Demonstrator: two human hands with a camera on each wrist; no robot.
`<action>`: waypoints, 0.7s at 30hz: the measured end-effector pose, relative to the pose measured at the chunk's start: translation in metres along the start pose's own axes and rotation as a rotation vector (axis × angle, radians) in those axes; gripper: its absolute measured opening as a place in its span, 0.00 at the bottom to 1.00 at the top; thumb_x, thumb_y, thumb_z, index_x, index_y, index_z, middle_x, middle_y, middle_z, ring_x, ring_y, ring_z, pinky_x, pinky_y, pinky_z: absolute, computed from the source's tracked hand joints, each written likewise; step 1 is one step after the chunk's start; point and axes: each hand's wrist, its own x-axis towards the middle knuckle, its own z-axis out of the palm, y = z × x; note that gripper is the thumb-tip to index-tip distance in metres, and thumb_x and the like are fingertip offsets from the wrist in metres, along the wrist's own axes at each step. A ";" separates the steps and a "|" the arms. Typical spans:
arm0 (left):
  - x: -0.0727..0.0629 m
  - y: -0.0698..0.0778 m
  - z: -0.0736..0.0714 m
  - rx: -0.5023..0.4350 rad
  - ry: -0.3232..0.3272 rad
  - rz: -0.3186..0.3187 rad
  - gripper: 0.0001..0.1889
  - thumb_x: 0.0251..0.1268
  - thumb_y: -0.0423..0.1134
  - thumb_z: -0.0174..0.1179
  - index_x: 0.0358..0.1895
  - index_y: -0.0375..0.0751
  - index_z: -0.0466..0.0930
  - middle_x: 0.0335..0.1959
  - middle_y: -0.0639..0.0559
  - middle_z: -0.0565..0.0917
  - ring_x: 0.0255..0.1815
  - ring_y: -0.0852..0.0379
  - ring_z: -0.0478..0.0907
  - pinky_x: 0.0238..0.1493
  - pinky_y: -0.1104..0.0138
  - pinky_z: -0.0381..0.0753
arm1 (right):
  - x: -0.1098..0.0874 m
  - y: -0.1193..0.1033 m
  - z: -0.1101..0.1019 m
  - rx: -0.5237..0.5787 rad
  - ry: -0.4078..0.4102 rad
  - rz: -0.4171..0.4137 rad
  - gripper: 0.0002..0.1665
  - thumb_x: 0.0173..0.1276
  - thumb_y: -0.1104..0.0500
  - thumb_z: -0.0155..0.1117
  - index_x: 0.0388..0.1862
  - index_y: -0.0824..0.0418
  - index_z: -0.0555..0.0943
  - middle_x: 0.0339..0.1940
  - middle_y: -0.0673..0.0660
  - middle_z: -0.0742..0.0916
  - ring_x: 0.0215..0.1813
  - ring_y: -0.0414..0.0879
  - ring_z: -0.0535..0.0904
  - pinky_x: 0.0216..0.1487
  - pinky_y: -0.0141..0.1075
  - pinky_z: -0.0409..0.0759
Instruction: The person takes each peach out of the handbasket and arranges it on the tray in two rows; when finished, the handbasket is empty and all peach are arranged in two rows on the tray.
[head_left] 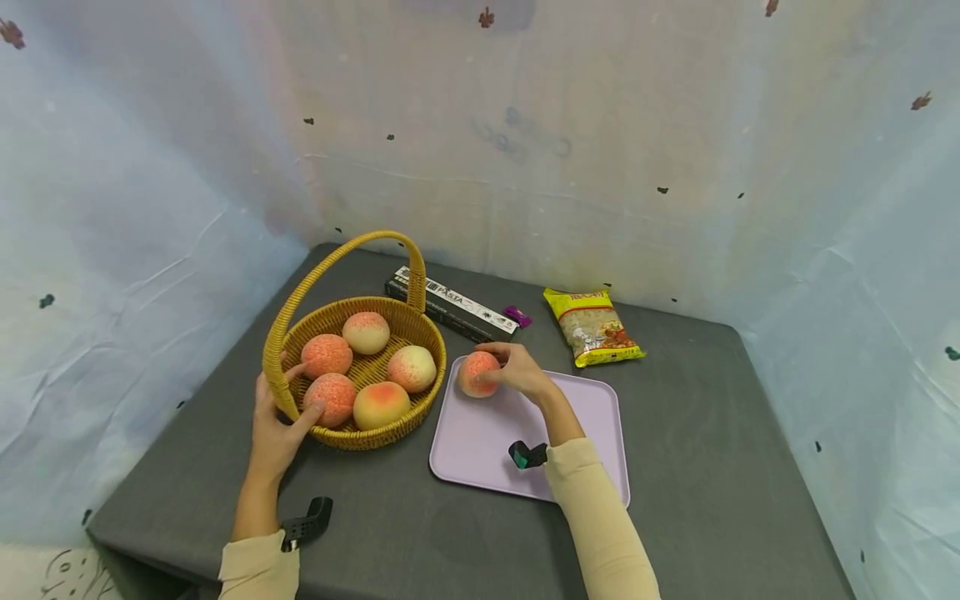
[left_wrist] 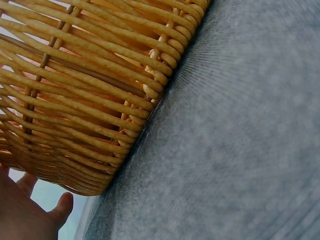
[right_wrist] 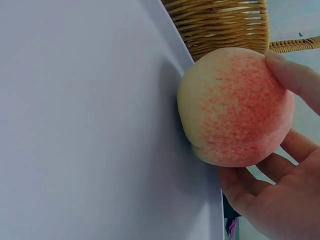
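Note:
A peach (head_left: 477,374) is pinched between the thumb and fingers of my right hand (head_left: 519,372), over the far left corner of the lilac tray (head_left: 480,467). In the right wrist view, the red-and-cream peach (right_wrist: 235,107) shows close over the tray surface (right_wrist: 90,120). My left hand (head_left: 276,429) grips the left side of a yellow wicker basket (head_left: 386,435) by the foot of its arched handle, thumb over the rim near a peach (head_left: 332,398). Several peaches lie inside. In the left wrist view, the woven wall (left_wrist: 75,95) covers part of the left hand (left_wrist: 30,212).
Behind the basket and tray lies a black pasta box (head_left: 457,310), with a small purple packet (head_left: 517,316) beside it. A yellow food bag (head_left: 595,327) lies beyond the tray. The grey-covered table (head_left: 712,433) meets hanging pale cloth at the back and sides.

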 end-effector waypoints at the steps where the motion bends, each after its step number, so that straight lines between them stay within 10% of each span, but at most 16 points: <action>1: 0.000 0.000 0.000 0.002 0.001 -0.001 0.30 0.52 0.17 0.63 0.63 0.21 0.71 0.76 0.32 0.53 0.76 0.33 0.47 0.69 0.38 0.44 | 0.000 0.000 0.000 -0.004 -0.007 -0.002 0.36 0.55 0.66 0.74 0.65 0.69 0.77 0.57 0.62 0.84 0.52 0.49 0.78 0.52 0.37 0.75; 21: 0.000 -0.001 0.000 0.002 0.006 0.011 0.29 0.51 0.17 0.63 0.62 0.20 0.72 0.76 0.33 0.54 0.76 0.35 0.47 0.68 0.36 0.44 | -0.004 0.003 -0.003 -0.035 -0.109 -0.011 0.40 0.57 0.67 0.73 0.70 0.66 0.72 0.63 0.61 0.79 0.61 0.51 0.74 0.62 0.42 0.71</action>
